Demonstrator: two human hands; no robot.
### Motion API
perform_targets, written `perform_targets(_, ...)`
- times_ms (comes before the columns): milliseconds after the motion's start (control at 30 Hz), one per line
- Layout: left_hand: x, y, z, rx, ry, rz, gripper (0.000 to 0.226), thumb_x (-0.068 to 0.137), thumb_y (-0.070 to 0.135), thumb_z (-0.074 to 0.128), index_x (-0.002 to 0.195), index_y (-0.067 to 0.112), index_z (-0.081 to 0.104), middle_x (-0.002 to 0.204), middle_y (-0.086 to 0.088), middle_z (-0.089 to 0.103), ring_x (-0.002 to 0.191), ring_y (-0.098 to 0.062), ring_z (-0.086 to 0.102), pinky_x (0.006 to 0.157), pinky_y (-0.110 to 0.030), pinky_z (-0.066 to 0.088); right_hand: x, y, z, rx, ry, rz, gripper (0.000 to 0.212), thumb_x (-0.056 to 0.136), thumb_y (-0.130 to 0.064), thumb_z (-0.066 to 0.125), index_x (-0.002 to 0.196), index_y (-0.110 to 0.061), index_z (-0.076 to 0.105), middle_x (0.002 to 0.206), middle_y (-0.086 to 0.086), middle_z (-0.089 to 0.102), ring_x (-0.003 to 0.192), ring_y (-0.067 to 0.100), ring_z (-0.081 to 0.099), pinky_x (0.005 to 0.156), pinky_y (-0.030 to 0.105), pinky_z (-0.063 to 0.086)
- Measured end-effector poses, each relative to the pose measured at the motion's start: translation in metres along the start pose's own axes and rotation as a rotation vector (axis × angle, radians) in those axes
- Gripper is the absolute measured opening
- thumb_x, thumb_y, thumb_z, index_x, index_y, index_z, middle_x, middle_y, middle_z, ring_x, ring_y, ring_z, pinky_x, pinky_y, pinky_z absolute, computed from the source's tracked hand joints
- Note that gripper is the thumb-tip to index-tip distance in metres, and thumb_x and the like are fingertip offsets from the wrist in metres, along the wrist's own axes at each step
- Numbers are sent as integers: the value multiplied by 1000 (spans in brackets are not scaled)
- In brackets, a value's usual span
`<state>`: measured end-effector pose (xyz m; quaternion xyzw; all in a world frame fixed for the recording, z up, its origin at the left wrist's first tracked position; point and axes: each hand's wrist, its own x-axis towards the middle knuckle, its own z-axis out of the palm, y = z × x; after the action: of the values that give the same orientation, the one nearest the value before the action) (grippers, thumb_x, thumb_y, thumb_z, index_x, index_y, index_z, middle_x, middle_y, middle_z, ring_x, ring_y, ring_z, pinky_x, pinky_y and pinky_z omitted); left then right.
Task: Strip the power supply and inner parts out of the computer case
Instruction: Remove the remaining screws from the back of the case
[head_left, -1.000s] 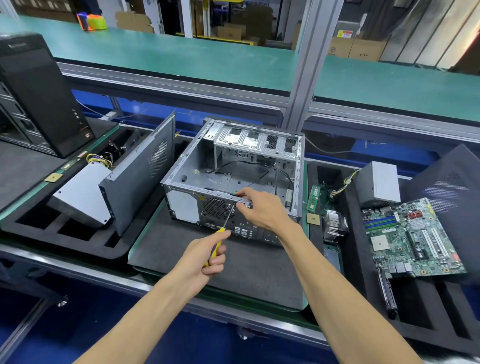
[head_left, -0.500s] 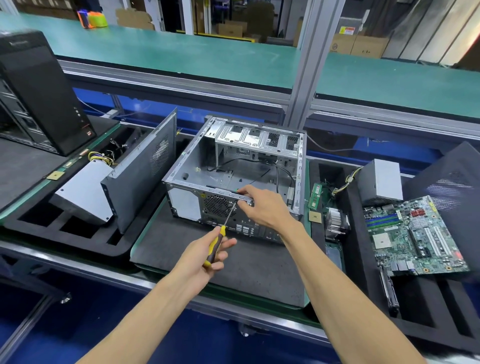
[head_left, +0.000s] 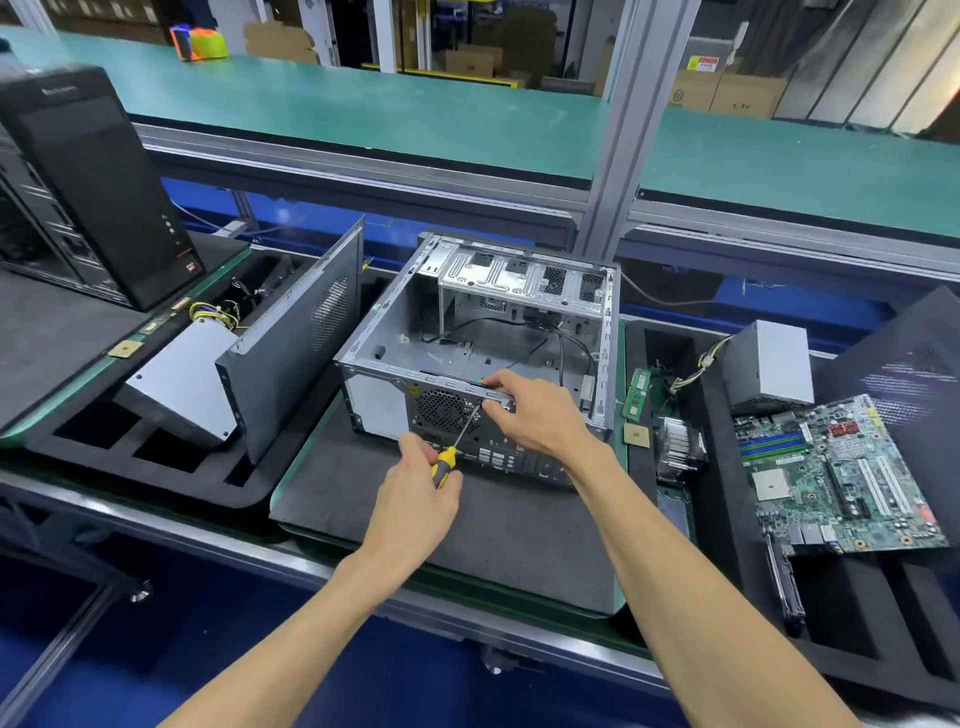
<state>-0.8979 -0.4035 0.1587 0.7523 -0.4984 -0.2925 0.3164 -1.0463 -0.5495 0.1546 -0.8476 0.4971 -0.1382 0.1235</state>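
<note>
Tightening left hand (head_left: 415, 499) on screwdriver (head_left: 451, 452)

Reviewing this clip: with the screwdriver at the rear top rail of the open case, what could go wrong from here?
1. The screwdriver tip sits right beside the right hand pinching the rail; a slip could jab those fingers.
2. That hand grips the bare sheet-metal edge of the computer case, which may cut.
3. Loose black cables lie inside the case; a freed screw or bracket could drop among them and be hard to find.
</note>
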Motion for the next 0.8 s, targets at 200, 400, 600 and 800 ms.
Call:
perform_targets(200,6,-8,-4,-10,-40,10,26,103,43,48,99,18,56,71,7,70,59,-16,56,54,-32,45,0,0,0,-8,12,-16,36,99,-44,48,132,-33,54,113,-3,74,98,23,68,87,37,51)
perform_targets(400,14,1,-9,-1235,-529,-647,32,106,30,42,101,4,59,57,4,30,35,-6,23,28,-18,13,-6,-2,0,-74,57,-121,27,101,-44,46,127,-43,39,60,-1,60,56,22,58,63,35,53)
perform_targets(600,11,1,-5,-1051,-459,-550,24,94,18,68,82,14,48,62,1,38,39,-7,23,30,-18,15,-7,-2,-5,-108,35,-189,14,104,-40,46,117,-38,48,56,-6,48,53,21,53,56,34,47)
perform_targets(800,11,-2,-5,-638,-101,-350,25,91,16,74,99,2,55,75,-9,73,41,-11,38,35,-21,24,-7,-2,-5,-116,38,-201,10,104,-40,47,113,-38,48,65,-8,53,54,20,52,54,32,42)
